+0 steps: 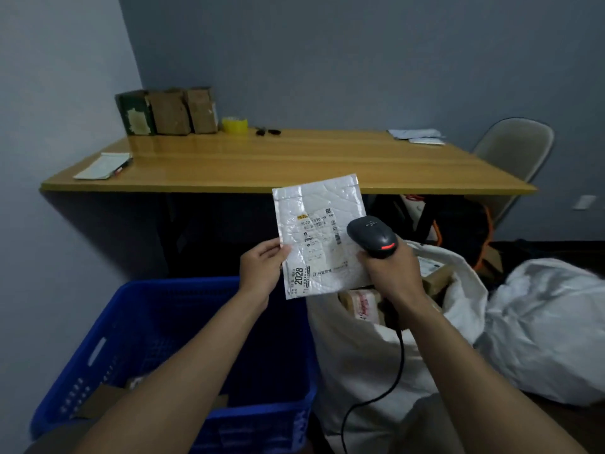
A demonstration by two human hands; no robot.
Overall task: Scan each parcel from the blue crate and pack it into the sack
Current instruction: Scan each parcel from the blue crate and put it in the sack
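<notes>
Glossy crinkled plastic mailer [319, 234]; blue perforated plastic crate [137, 326]; glossy wood tabletop [262, 158]; matt black scanner [371, 235]

The left forearm [183, 365] and right forearm [458, 355] are bare, as are the left hand [260, 271] and right hand [391, 273] with their fingers [271, 247]. A grey patch [49, 437], perhaps clothing, shows at the lower left corner.
</notes>
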